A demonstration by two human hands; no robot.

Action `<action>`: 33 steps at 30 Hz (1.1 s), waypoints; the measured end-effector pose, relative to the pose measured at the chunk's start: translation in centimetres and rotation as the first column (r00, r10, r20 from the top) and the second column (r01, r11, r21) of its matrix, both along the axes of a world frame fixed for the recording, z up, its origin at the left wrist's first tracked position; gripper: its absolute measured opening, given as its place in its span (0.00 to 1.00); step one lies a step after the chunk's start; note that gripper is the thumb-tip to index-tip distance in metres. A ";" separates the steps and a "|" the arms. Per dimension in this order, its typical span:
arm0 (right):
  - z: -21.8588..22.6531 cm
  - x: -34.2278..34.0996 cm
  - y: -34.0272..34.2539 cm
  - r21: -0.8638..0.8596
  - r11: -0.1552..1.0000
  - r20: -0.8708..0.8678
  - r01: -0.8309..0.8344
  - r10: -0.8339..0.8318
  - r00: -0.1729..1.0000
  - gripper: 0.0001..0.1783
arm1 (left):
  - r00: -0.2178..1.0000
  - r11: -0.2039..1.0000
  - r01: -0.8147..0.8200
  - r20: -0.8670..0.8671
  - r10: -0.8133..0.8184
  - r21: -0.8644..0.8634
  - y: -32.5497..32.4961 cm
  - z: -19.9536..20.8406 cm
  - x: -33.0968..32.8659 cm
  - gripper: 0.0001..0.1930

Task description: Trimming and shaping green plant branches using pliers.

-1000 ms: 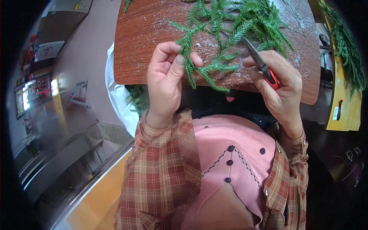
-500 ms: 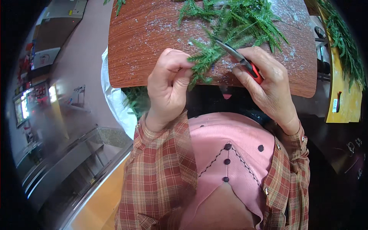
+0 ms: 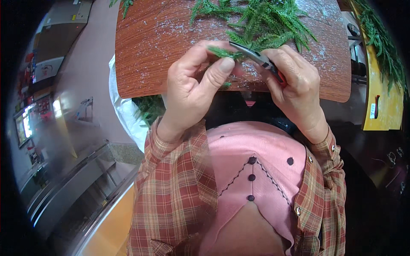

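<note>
Left hand [image 3: 192,87] pinching a green sprig [image 3: 222,52] — right hand [image 3: 294,85] clamped on red-handled pliers [image 3: 261,59], over the wooden bench [image 3: 153,51].

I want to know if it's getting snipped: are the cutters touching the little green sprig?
Touching. The head view shows the left hand pinching the green sprig, and the cutters in the right hand meet its end with no gap.
</note>
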State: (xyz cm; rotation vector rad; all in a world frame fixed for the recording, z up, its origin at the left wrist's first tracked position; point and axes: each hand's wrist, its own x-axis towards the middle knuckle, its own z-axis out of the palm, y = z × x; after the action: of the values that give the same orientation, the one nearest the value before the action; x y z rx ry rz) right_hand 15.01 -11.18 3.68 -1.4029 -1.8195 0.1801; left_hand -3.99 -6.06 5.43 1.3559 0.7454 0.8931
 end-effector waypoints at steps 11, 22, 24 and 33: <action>-0.8 -0.6 -0.2 0.048 0.999 -0.039 -0.012 0.014 0.999 0.17 | 0.945 0.973 0.022 -0.322 0.055 0.230 -0.1 -0.1 0.1 0.10; -1.3 0.1 0.5 0.011 0.998 -0.004 -0.064 0.064 0.998 0.12 | 0.944 0.887 0.061 -0.315 0.097 0.457 0.4 -1.0 0.4 0.09; -1.4 0.0 0.6 0.002 0.998 -0.015 -0.059 0.059 0.998 0.12 | 0.941 0.905 0.044 -0.321 0.104 0.423 0.1 -1.3 0.5 0.09; -0.8 -0.9 0.7 0.035 0.999 0.026 0.022 -0.023 0.999 0.13 | 0.960 0.952 -0.080 -0.235 0.154 0.296 -0.5 -1.4 0.7 0.08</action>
State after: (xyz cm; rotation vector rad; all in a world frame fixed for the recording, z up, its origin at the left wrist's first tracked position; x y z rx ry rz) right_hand 14.12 -10.47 2.83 -1.4074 -1.8195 0.1185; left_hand -3.26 -6.57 4.05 1.7189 0.9307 0.9562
